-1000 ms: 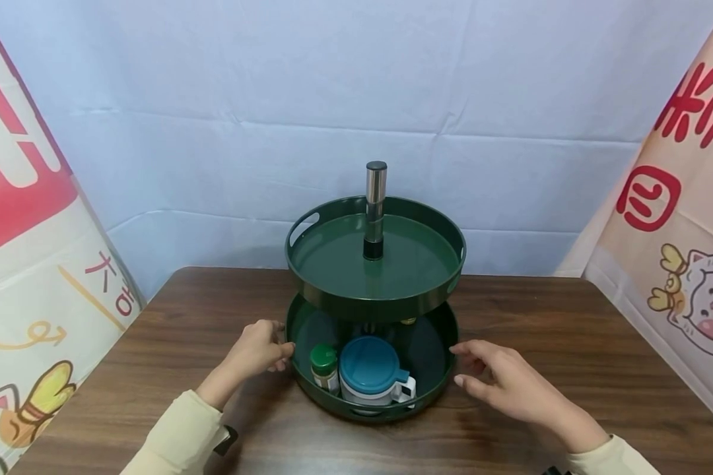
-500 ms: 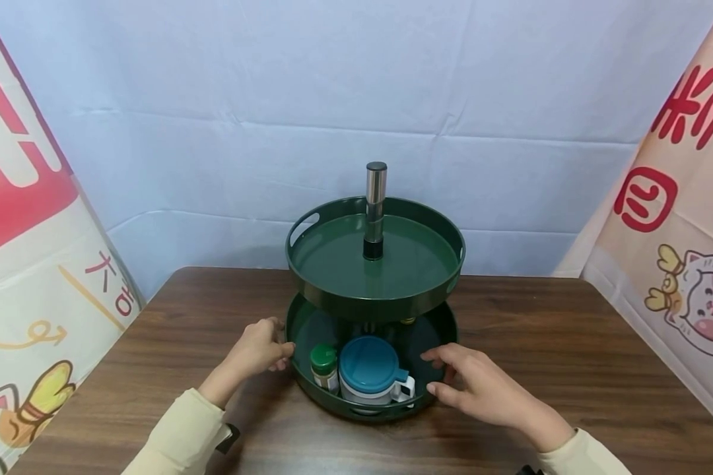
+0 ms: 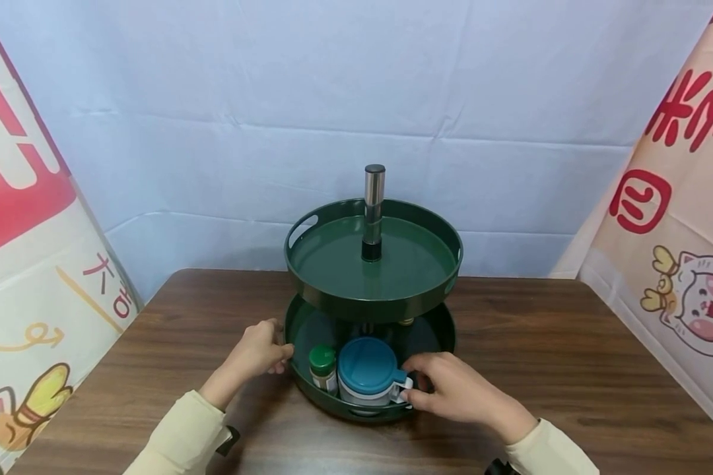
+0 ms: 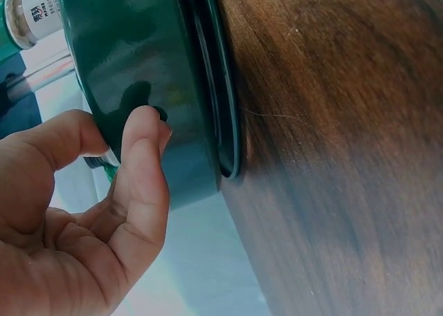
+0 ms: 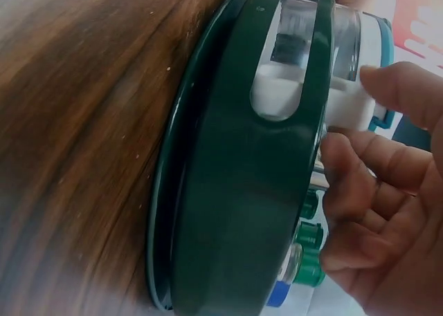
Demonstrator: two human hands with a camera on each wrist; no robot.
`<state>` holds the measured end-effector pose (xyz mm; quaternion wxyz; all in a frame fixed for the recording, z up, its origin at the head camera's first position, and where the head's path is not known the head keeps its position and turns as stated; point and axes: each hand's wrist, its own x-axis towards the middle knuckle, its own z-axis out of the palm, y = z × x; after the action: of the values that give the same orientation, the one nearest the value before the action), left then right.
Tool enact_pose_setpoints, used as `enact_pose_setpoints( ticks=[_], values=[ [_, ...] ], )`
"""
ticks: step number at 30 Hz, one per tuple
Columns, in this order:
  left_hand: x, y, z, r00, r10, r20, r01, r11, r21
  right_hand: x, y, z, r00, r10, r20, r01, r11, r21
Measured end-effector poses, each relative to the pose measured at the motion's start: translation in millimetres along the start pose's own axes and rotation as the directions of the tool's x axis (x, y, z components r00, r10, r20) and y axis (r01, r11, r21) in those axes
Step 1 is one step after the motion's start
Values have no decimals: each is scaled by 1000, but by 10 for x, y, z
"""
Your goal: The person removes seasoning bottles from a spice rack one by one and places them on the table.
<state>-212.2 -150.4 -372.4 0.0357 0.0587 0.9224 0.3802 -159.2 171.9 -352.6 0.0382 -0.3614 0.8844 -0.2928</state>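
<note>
A two-tier green round tray [image 3: 309,396] stands on the table with a metal post through its middle. My left hand [image 3: 258,348] pinches the lower tier's left rim, thumb over the edge and fingers against the outer wall. In the lower tier, a seasoning jar [image 3: 365,369] with a blue lid sits near the front. At its white handle [image 5: 349,105], the thumb and fingers of my right hand [image 3: 457,389] close from either side. Just left of that jar stands a green-capped spice bottle [image 3: 323,369]. The upper tier [image 3: 416,264] holds nothing.
Several green-capped bottles [image 5: 309,236] show behind the lower rim in the right wrist view. The brown wooden table [image 3: 541,343] reaches out on both sides. A pale cloth [image 3: 261,132] hangs behind, with printed banners at left and right [image 3: 683,264].
My right hand has moved left from the lower tier's right rim to the jar's white handle. My left hand keeps its place on the left rim.
</note>
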Motion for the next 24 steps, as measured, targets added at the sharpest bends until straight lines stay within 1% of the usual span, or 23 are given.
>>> enact_pose_setpoints(
  ticks=[4, 6, 10, 15, 20, 24],
  values=[
    [-2, 0, 4, 1000, -5, 2, 5, 1000, -12, 52, -21, 33, 999, 32, 17, -32, 999, -21],
    [2, -1, 9, 1000, -2, 1, 2, 1000, -22, 65, -27, 47, 999, 53, 9, -53, 998, -41],
    [6, -5, 15, 1000, 12, 5, -12, 999, -43, 77, -15, 76, 997, 70, -20, -71, 996, -45],
    [5, -10, 7, 1000, 11, 5, -11, 999, -46, 78, 5, 119, 995, 83, -51, -83, 997, 2],
    [9, -17, -1, 1000, 7, 3, -7, 1000, -30, 65, -1, 147, 992, 94, -84, -92, 996, 19],
    [0, -16, -1, 1000, 6, 5, -6, 1000, -23, 57, -9, 149, 989, 126, -82, -122, 991, 52]
  ],
)
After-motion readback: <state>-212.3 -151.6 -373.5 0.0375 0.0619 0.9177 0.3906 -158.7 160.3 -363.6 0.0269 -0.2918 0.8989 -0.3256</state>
